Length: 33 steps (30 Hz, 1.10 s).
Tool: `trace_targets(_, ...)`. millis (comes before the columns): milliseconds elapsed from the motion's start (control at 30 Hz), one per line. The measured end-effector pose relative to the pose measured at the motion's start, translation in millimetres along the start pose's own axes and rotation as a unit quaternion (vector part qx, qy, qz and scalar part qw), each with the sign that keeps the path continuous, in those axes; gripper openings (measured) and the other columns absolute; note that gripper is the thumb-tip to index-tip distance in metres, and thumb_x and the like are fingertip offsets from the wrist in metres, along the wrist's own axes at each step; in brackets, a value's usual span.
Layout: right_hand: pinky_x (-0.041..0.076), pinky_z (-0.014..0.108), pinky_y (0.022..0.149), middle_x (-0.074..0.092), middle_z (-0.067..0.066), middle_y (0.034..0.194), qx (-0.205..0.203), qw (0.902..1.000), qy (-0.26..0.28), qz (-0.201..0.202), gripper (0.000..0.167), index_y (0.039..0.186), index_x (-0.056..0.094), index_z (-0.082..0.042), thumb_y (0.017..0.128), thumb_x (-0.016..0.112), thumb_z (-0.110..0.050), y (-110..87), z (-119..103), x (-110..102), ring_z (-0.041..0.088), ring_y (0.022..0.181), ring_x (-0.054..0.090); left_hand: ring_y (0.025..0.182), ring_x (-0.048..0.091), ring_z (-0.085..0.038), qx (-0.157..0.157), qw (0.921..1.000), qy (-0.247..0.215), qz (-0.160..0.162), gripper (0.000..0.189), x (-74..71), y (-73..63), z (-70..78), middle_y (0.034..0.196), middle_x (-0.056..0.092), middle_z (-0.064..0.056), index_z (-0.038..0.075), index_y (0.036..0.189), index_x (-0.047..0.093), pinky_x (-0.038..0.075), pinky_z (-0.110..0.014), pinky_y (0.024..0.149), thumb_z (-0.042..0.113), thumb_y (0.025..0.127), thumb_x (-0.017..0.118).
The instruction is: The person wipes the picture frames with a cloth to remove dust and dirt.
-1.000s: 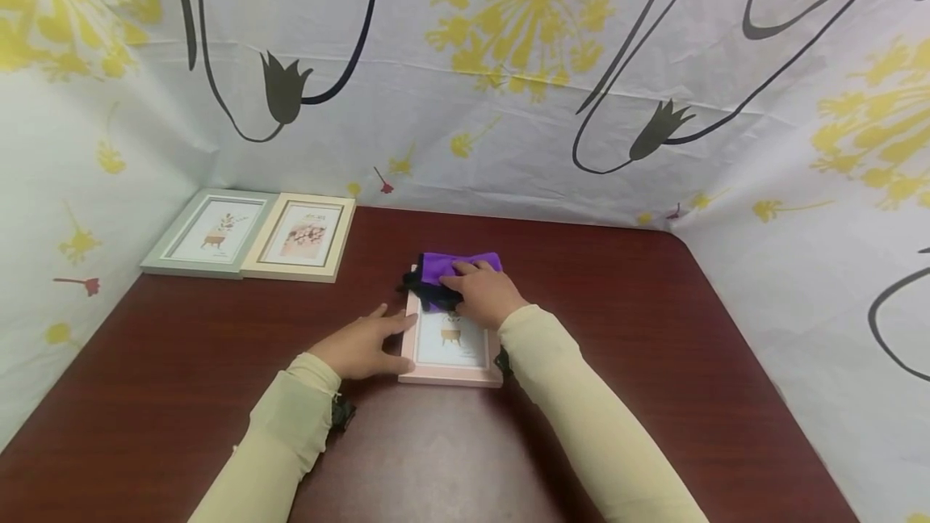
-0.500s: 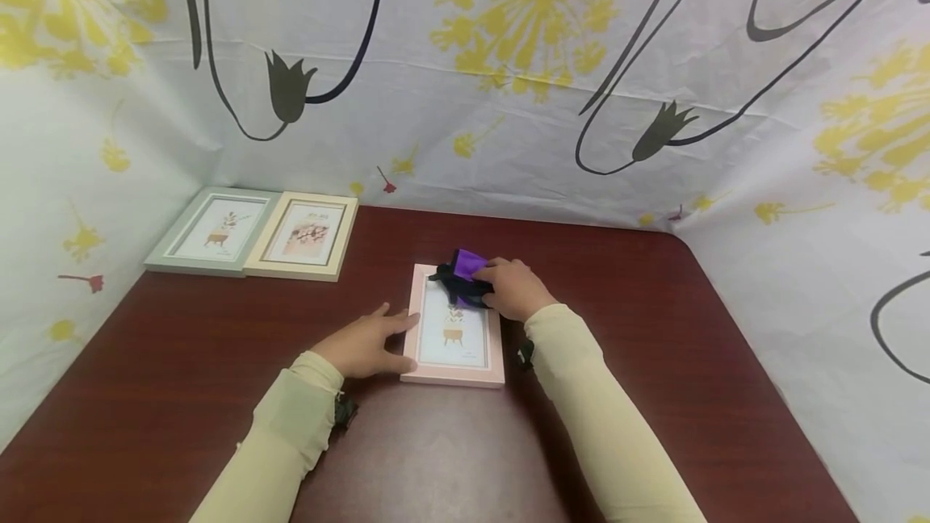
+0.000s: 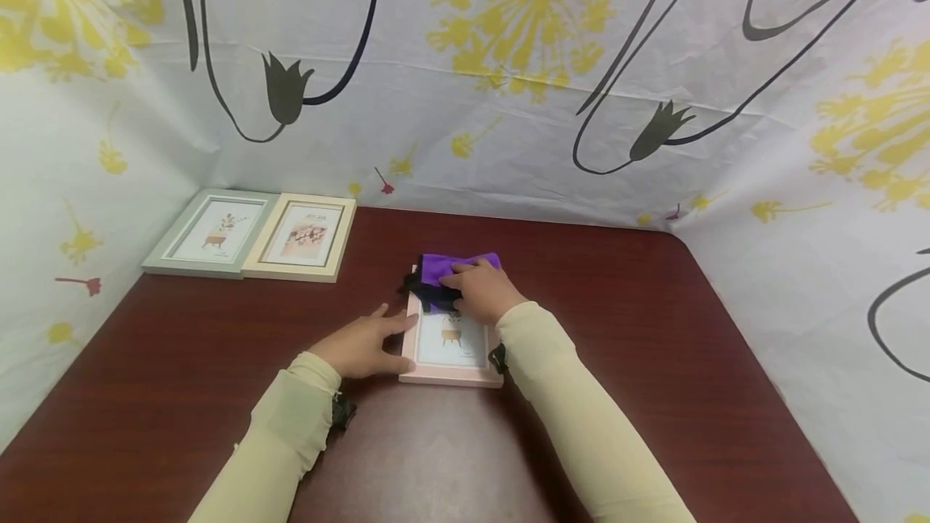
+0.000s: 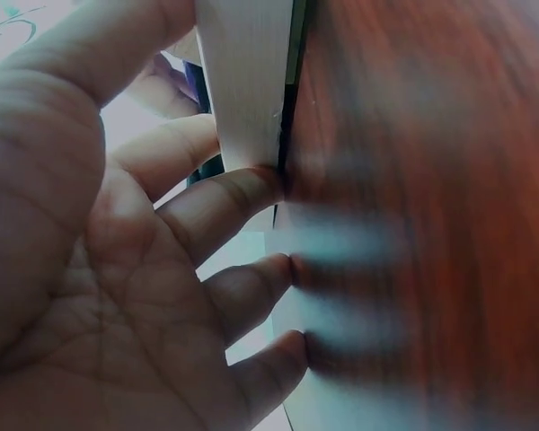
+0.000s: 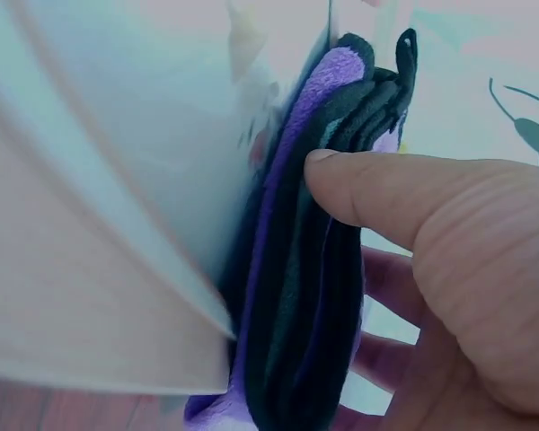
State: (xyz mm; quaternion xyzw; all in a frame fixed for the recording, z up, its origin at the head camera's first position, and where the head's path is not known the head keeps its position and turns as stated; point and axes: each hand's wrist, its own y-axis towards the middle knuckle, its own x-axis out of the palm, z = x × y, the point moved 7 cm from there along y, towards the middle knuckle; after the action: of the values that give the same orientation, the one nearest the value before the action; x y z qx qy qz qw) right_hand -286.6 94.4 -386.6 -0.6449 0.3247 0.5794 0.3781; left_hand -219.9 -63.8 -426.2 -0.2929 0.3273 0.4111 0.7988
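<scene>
A pink picture frame [image 3: 450,375] lies face up on the table, its lower part showing a small potted-plant print. Against its left edge rests my left hand [image 3: 359,345], thumb and fingers spread; the left wrist view has these fingers touching the frame's side [image 4: 247,81] and the tabletop. My right hand [image 3: 485,293] holds a folded purple cloth [image 3: 439,267] with black edging on the frame's upper part. In the right wrist view the thumb presses the layered cloth [image 5: 296,269], with the other fingers behind it. The cloth and hand hide the frame's top edge.
Two more picture frames, one grey-green [image 3: 192,269] and one cream [image 3: 288,273], lie side by side at the table's back left. A white floral-patterned sheet [image 3: 407,103] hangs behind and beside the dark red-brown table [image 3: 617,305].
My right hand slid the cloth right over the upper part of the frame, then back left to where it was a second ago. The left hand has stayed at the frame's edge.
</scene>
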Motion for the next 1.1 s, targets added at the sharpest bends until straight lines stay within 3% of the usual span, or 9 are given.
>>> trace_targets(233, 0.032, 0.065, 0.107, 0.051, 0.007, 0.146, 0.024, 0.9996, 0.016, 0.002, 0.046, 0.137, 0.062, -0.026, 0.092, 0.070, -0.019, -8.8, 19.7, 1.3, 0.038, 0.133, 0.043, 0.145, 0.023, -0.044, -0.008, 1.0000, -0.001, 0.001, 0.080, 2.0, 3.6, 0.8, 0.156, 0.035, -0.018, 0.019, 0.152, 0.044, 0.031, -0.062, 0.109, 0.044, 0.084, 0.077)
trace_targets(433, 0.047, 0.051, 0.095, 0.053, 0.010, 0.141, 0.031, 0.9990, 0.028, 0.017, 0.043, 0.134, 0.064, -0.021, 0.092, 0.071, -0.018, -17.8, 38.6, 2.9, 0.034, 0.118, 0.049, 0.147, 0.021, -0.041, -0.018, 0.9998, 0.004, 0.004, 0.080, 0.9, 3.7, 0.1, 0.155, 0.038, -0.012, 0.020, 0.152, 0.044, 0.029, -0.060, 0.111, 0.043, 0.083, 0.078)
trace_targets(767, 0.045, 0.047, 0.096, 0.055, 0.012, 0.135, 0.018, 0.9978, 0.057, 0.031, 0.041, 0.130, 0.065, -0.017, 0.090, 0.065, -0.005, -26.8, 33.8, 7.3, 0.034, 0.111, 0.048, 0.147, 0.021, -0.041, -0.028, 0.9996, -0.003, 0.005, 0.081, 2.5, 2.4, -1.3, 0.156, 0.037, -0.012, 0.021, 0.152, 0.043, 0.029, -0.061, 0.111, 0.041, 0.083, 0.079)
trace_targets(1100, 0.048, 0.039, 0.089, 0.060, 0.008, 0.125, -0.020, 0.9956, 0.076, 0.052, 0.039, 0.120, 0.070, -0.017, 0.085, 0.066, 0.000, -55.0, 23.1, 9.0, 0.029, 0.101, 0.051, 0.148, 0.016, -0.038, -0.023, 0.9997, -0.003, 0.005, 0.081, 0.9, 2.5, 1.0, 0.156, 0.038, -0.008, 0.020, 0.153, 0.041, 0.028, -0.061, 0.111, 0.040, 0.084, 0.078)
